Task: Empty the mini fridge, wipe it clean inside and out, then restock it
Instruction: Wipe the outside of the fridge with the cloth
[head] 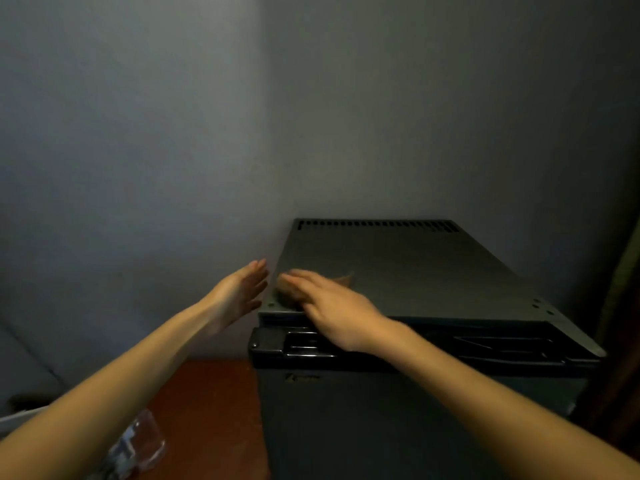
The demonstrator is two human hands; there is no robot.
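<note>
**A:** Item one, landmark?

**B:** Mini fridge (398,271), grey, set in the corner against the wall (138,133). Door (381,427) closed. A row of vent slots (377,225) runs along the back edge of its top, and a black trim (270,344) sits above the door.

**A:** Item two, right hand?

**B:** Right hand (329,303) lies on the fridge top near its front left corner. It is palm down with the fingers straight and flat, pressing on a brownish cloth (343,280). One edge of the cloth shows beyond the fingers. The picture is too blurred to tell the material.

**A:** Item three, left hand?

**B:** Left hand (242,289) is just beside the fridge's left edge, level with its top. The fingers are straight and together and it holds nothing. I cannot tell whether it touches the fridge side.

**A:** Anything else?

**B:** A red-brown surface (214,393) lies left of the fridge, below its top. On it, further left, is a clear plastic wrapper (138,441).
</note>
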